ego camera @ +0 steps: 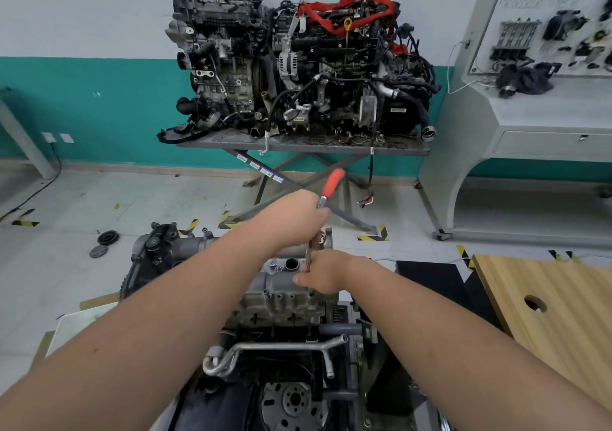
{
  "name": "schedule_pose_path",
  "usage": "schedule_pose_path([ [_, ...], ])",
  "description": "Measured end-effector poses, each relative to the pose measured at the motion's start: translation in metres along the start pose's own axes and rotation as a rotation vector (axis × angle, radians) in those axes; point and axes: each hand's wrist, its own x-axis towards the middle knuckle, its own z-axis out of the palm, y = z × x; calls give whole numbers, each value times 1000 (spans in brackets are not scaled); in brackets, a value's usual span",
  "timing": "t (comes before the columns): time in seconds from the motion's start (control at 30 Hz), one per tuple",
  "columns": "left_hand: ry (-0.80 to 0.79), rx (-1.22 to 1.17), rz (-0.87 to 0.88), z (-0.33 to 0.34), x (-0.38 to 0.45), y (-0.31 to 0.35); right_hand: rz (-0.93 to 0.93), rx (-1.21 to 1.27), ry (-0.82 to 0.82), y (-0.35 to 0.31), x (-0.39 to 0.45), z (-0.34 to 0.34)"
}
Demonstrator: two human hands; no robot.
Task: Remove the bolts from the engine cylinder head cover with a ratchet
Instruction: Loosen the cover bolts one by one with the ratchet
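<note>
Seen from a person's head, two bare forearms reach forward over an engine (284,301) in the lower middle of the view. The cylinder head cover (281,285), grey cast metal with a round open port, forms the engine's top. The left hand (298,222) is clenched around a ratchet (331,184) above the cover; the red grip sticks up and away past the hand, and a thin steel extension (307,252) drops from the fist toward the cover. The right hand (323,273) rests on the cover's far right part, its fingers closed around the extension's lower end. Small bolts (265,294) stand along the cover's near edge. Beyond the engine, a worktop (231,142) on crossed legs carries two more engines. Right of the engine lies a wooden board (563,314) with a round hole.
</note>
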Motion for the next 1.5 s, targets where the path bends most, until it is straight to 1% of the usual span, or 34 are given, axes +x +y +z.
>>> schedule_pose_path([
  [0.07,64,417,195,4,-2,2,6,35,32,0,2,3],
  [0.1,133,604,306,9,-4,-1,21,81,59,0,2,2],
  [0.13,230,730,433,15,-6,-5,40,122,89,0,2,4],
  [0.17,343,766,545,23,-8,-11,58,209,120,-1,1,4],
  [0.2,437,729,608,30,-10,-18,73,286,131,-1,-1,4],
  [0.23,504,622,622,36,-12,-23,88,410,104,-1,-3,4],
  [0.27,542,454,608,42,-12,-28,89,573,76,-2,-6,3],
  [0.3,555,252,584,48,-11,-30,63,627,90,0,-6,2],
  [0.33,551,53,561,55,-11,-31,71,574,94,1,-6,0],
  [0.43,571,-431,492,73,-14,-26,72,210,80,0,-1,-2],
  [0.47,568,-621,421,77,-14,-22,61,191,59,-3,-1,-2],
  [0.5,544,-846,300,78,-15,-19,63,150,13,-4,-1,-2],
  [0.57,463,-1319,2,76,-13,-12,142,159,-35,-5,-1,-3],
  [0.6,439,-1499,-118,71,-11,-11,155,206,-28,-7,-1,-3],
  [0.63,429,-1582,-209,65,-7,-11,124,216,0,-8,0,-3],
  [0.67,412,-1577,-271,59,-4,-13,80,181,21,-8,1,-3],
  [0.7,373,-1517,-311,52,-2,-14,44,137,38,-7,2,-2],
  [0.77,251,-1308,-335,41,-1,-16,54,104,29,-5,4,0],
  [0.87,30,-1010,-286,23,0,-19,99,107,1,-1,4,-1],
  [0.93,-123,-792,-239,10,0,-18,79,71,-36,0,2,-3],
  [0.97,-170,-659,-209,4,0,-16,63,38,-62,-2,0,-4],
  [1.0,-184,-513,-168,0,-1,-13,62,18,-81,-3,-2,-6],
  [1.07,-149,-178,-40,-4,1,-8,74,-6,-73,-7,-2,-6],
  [1.13,-59,180,111,-3,0,-2,54,-22,-38,-4,1,-1],
  [1.2,115,539,253,6,-1,-6,35,-16,-5,-5,2,-2],
  [1.23,224,633,328,13,-4,-11,0,-12,23,-3,4,-2],
  [1.27,330,640,403,20,-7,-16,22,38,33,-2,4,-1],
  [1.3,433,586,476,28,-9,-22,20,17,47,-2,8,-1],
  [1.37,650,398,589,42,-13,-34,40,21,106,1,1,8],
  [1.4,735,293,594,49,-12,-38,13,-12,150,3,-2,11],
  [1.43,759,170,554,55,-12,-41,2,156,243,1,-9,11],
  [1.47,739,37,485,60,-13,-43,-36,259,279,-3,-12,9],
  [1.5,695,-107,432,66,-15,-42,-43,299,233,-5,-14,4],
])
